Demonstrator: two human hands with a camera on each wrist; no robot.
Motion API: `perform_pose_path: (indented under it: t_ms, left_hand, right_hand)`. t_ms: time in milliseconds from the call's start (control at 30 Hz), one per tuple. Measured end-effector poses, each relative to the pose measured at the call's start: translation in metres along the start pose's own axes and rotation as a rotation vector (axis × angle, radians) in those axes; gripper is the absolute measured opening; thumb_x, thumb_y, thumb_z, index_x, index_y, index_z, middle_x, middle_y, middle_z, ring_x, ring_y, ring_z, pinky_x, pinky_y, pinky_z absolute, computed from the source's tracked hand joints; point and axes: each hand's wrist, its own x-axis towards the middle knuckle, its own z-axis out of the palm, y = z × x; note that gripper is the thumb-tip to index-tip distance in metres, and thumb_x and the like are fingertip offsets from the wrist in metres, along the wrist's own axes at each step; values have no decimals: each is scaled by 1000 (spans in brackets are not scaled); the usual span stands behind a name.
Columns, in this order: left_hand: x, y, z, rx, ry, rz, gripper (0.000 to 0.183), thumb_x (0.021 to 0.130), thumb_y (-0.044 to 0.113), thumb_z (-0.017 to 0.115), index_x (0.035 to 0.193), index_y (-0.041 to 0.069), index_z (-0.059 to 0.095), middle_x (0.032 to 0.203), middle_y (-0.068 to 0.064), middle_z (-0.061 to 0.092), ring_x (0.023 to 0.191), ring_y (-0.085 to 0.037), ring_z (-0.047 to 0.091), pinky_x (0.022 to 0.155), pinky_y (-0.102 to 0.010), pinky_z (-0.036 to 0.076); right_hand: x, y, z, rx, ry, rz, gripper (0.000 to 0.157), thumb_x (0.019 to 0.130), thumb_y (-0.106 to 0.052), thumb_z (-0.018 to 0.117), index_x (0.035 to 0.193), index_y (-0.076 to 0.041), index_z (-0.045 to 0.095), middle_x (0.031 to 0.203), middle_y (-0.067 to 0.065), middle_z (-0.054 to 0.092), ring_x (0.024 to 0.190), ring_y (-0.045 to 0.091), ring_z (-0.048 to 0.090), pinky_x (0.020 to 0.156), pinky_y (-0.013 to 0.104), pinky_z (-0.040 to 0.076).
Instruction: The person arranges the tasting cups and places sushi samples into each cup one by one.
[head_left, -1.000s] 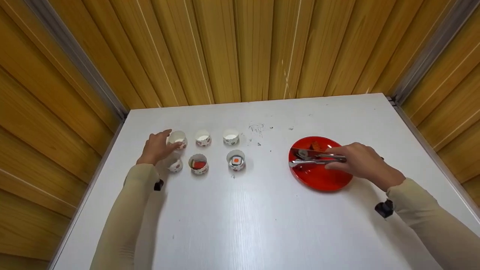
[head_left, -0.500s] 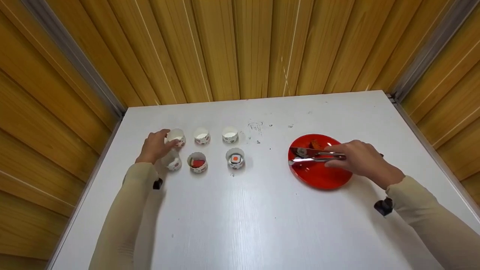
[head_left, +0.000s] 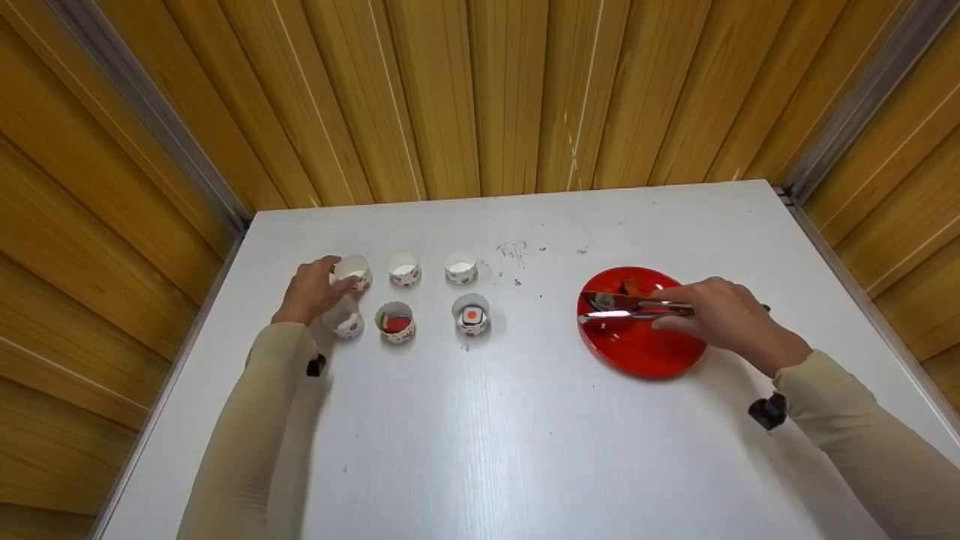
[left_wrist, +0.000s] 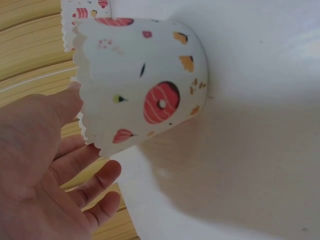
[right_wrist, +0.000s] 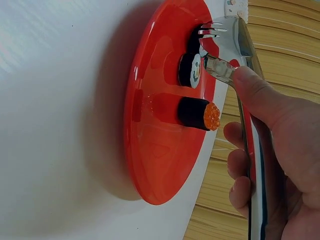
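Note:
My left hand [head_left: 307, 291] holds a white paper baking cup [left_wrist: 150, 65] with printed doughnuts at its scalloped rim, at the far left of the group. In the left wrist view the thumb lies against the rim and the other fingers are loosely bent. On the right, my right hand [head_left: 724, 315] grips metal tongs [right_wrist: 255, 165] over a red plate [head_left: 645, 360]. One tong end is fork-shaped, the other flat. Their ends stand apart near a sushi roll [right_wrist: 193, 42] at the plate's left side. Another sushi roll [right_wrist: 189, 70] and an orange-topped roll [right_wrist: 195, 114] lie beside it.
More paper cups stand in two rows. The near middle cup [head_left: 397, 336] holds a red-topped piece; the near right cup [head_left: 484, 328] holds a white piece with an orange centre. The white table [head_left: 480, 435] backs onto a wooden-slat wall [head_left: 480, 97].
The ends of the tongs have drawn slightly closer together above the plate. The left hand stays at the far left cup.

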Motion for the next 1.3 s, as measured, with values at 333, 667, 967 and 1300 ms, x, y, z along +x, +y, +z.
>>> perform_pose_path:
  t_ms: [333,667,967,1300]
  left_hand:
    - [-1,1,0,-33,-21,-32,65,102,37,64,152,1,43,145,-25,52,134,-43,48,112,-59,38]
    - [-1,1,0,-11,-13,-14,65,102,37,65,151,-1,45,143,-27,54,132,-44,50,111,-59,39]
    - [0,1,-2,9,2,9,63,102,36,65,148,-2,48,141,-27,57,128,-44,55,109,-58,42]
    - [-2,2,-3,-17,-25,-22,66,102,36,65,153,-1,43,146,-27,51,134,-44,48,111,-58,40]
  right_hand:
    - [1,-1,1,46,-42,50,43,86,-29,86,126,-17,75,90,-1,74,76,22,56,57,30,47]
    - [1,-1,3,39,-20,45,41,86,-29,85,124,-18,77,79,-5,70,73,21,54,57,31,44]
    - [2,-2,2,41,-4,54,38,86,-29,85,122,-19,78,78,-4,68,74,23,53,57,31,43]
    - [7,-5,-7,18,-19,37,38,87,-27,85,123,-18,77,84,-2,72,73,21,54,57,31,45]
